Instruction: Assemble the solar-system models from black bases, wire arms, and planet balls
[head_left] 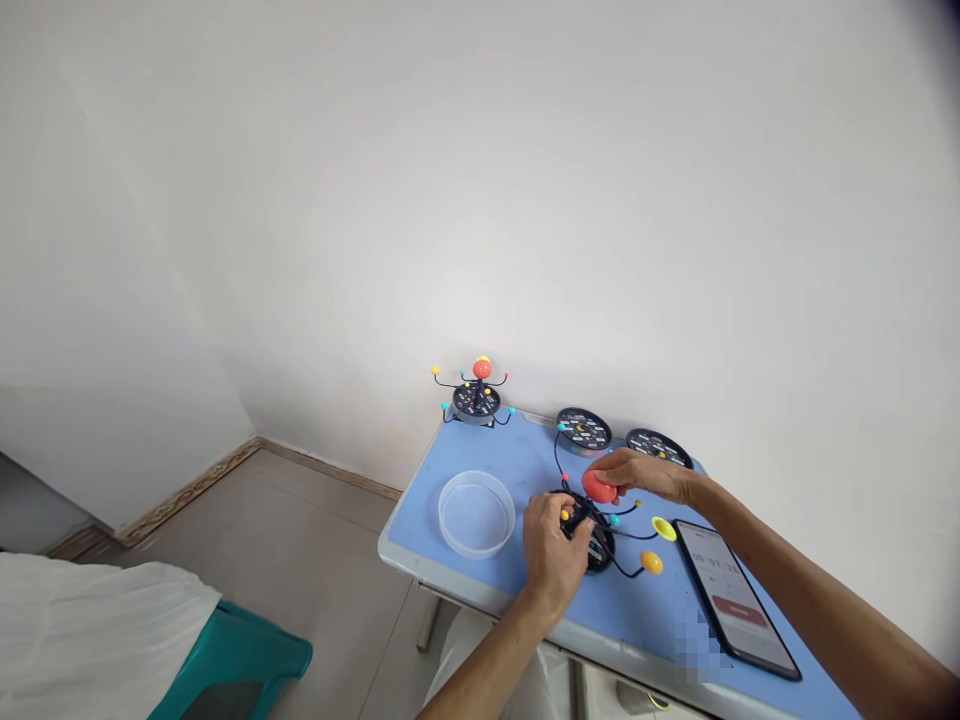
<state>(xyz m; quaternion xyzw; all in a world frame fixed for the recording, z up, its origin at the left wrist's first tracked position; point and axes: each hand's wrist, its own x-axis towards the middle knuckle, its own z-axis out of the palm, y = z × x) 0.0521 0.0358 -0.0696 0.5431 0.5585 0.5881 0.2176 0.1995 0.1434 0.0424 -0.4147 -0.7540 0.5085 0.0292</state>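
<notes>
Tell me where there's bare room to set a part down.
Bare table shows between the dish and rear-left model, and toward the near edge, between left hand and phone. It is crowded at the right hand, between handled model and rear discs.

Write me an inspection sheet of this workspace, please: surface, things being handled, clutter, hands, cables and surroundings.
Surface: blue-topped table with a pale rim, against the wall.
Things being handled: a model with a black base, a red ball and smaller coloured balls on bent arms; partly hidden by the hands.
Clutter: clear round dish; phone, screen up; second model at the back left; two dark discs along the back.
Hands: right hand grips the red ball; left hand is at the black base, exact grip unclear.
Cables: nothing seen.
Surroundings: white wall, tiled floor, teal seat and white cloth.
</notes>
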